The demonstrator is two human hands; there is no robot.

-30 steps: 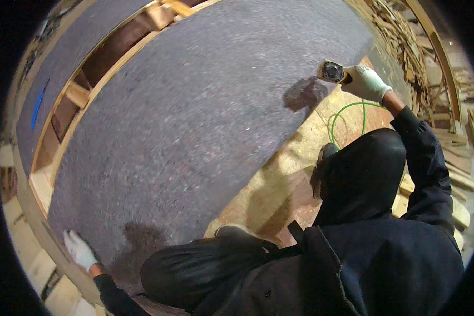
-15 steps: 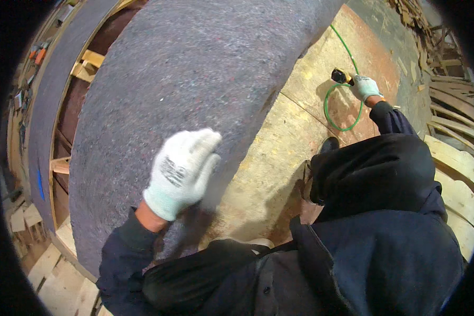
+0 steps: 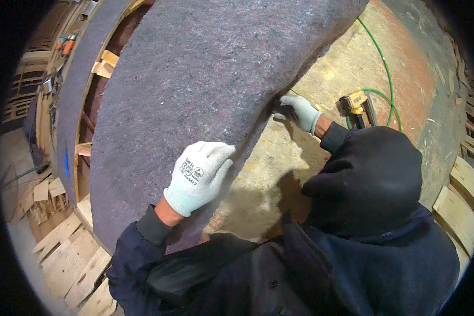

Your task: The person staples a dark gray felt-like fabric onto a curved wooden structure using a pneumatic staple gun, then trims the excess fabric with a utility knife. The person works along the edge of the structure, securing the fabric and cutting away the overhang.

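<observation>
A thick grey felt sheet (image 3: pixel 195 79) with coloured flecks covers a broad curved form to my left. Its near-right edge bends up in a ridge. Over that edge lies my left hand (image 3: pixel 197 176), in a white knit glove, fingers and thumb closed on the felt. Farther up the same edge, my right hand (image 3: pixel 300 113), gloved too, has its fingers curled at the felt's underside; the fingertips are partly hidden. A yellow and black air stapler (image 3: pixel 357 102) rests on the boards just right of my right hand, its green hose (image 3: pixel 387 63) trailing away.
Worn yellowish boards (image 3: pixel 258 174) lie between the felt and my legs. The form's wooden frame (image 3: pixel 84 149) shows along the left, with brown lining inside. Loose planks (image 3: pixel 71 263) are at lower left, more timber (image 3: pixel 461 184) at right. Orange-handled tools (image 3: pixel 68 45) sit at upper left.
My right hand has let go of the stapler, leaving it on the boards, and has moved left to the felt's edge. My left hand has shifted slightly right and down to that edge.
</observation>
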